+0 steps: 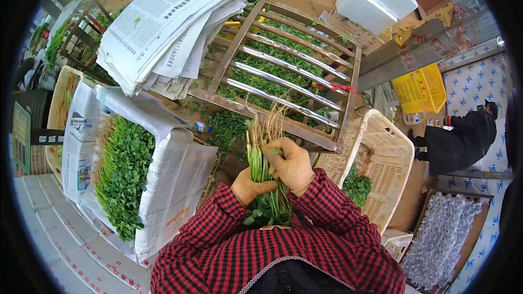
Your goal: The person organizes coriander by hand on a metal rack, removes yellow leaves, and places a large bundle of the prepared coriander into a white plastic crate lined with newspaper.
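Note:
Upright in front of my chest is a bunch of leafy greens (253, 159), pale roots at the top and dark leaves at the bottom. My left hand (249, 187), in a tan glove, is closed round the lower stems. Higher up, my right hand (289, 164), gloved too, pinches the stems just below the roots; its fingertips are partly hidden. Beyond both hands lies a slatted rack (283, 68) with metal bars, and more loose greens (229, 130) show through and below it.
A newspaper-lined crate (177, 190) of stacked greens (125, 174) stands at left, below a newspaper pile (174, 16). At right are a cream plastic basket (389, 185), a yellow crate (418, 88) and a tray of clear plastic pieces (444, 239). A person in dark clothes (457, 140) is farther right.

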Available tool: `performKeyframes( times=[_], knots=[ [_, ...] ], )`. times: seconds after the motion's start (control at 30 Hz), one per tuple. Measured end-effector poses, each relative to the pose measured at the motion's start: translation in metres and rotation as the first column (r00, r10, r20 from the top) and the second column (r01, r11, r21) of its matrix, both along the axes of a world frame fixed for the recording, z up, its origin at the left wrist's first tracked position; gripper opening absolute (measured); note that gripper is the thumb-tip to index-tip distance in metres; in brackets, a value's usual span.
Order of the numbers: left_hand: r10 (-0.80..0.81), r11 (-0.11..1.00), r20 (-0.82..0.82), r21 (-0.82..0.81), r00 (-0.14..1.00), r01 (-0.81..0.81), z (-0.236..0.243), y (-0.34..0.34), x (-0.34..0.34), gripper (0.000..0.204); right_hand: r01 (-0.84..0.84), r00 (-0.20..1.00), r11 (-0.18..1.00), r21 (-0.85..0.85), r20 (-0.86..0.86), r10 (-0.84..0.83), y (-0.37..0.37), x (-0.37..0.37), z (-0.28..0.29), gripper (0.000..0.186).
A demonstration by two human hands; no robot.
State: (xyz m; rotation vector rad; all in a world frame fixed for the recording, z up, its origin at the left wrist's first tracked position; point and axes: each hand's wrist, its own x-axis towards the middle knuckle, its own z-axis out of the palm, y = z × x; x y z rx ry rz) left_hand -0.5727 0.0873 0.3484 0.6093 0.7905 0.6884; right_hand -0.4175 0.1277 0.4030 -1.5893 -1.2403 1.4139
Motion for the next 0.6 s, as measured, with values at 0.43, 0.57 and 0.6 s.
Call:
performKeyframes(
  times=[0.43,0.57,0.6],
  knots=[
    [-0.042,0.995,-0.056,0.092,0.998,0.047,-0.060,-0.017,-0.001,0.067,-0.229,0.859,0.923,0.308,0.511,0.043,-0.006,-0.016,-0.033,0.020],
    [0.033,0.991,0.110,0.122,0.993,-0.046,-0.106,-0.030,-0.013,0.062,-0.291,0.890,0.904,0.314,0.435,0.136,-0.011,-0.027,-0.007,0.015],
    [0.016,0.967,0.032,0.253,0.999,-0.024,-0.127,-0.032,-0.020,0.065,-0.275,0.921,0.908,0.317,0.358,0.153,-0.014,-0.030,0.000,0.014]
  ],
)
